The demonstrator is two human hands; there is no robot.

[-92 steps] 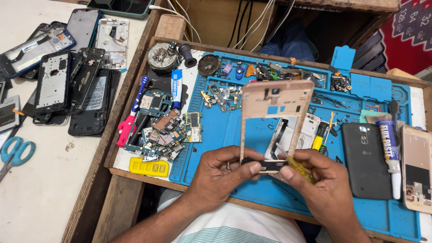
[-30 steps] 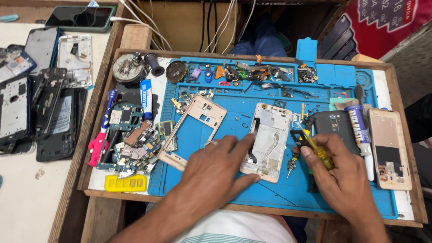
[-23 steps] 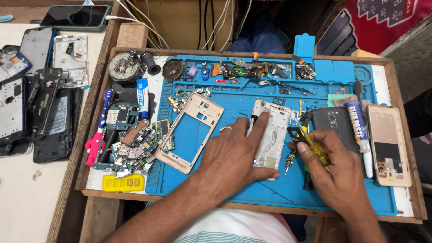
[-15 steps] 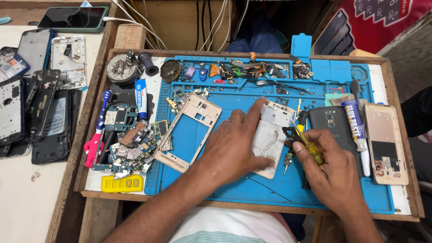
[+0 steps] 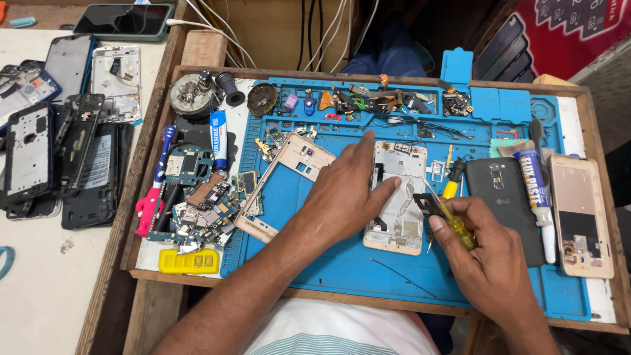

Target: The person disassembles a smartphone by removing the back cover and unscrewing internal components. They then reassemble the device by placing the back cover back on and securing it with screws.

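My left hand (image 5: 345, 190) lies flat on the blue work mat (image 5: 342, 269), its fingers pressing the left edge of a white opened phone body (image 5: 399, 197). My right hand (image 5: 490, 253) grips a small yellow-handled screwdriver (image 5: 453, 220), whose tip points at the right side of that phone body. A gold phone frame (image 5: 282, 181) rests just left of my left hand.
A black phone (image 5: 503, 197), a white glue tube (image 5: 537, 190) and a gold back cover (image 5: 582, 213) sit at the right. Loose circuit boards (image 5: 204, 204), a yellow box (image 5: 188, 261) and a pink tool (image 5: 152, 194) lie left. Several dismantled phones (image 5: 59, 144) cover the left table.
The gold frame was put down on the mat at the left. My left hand moved onto the white phone body, and my right hand brought the screwdriver to it.
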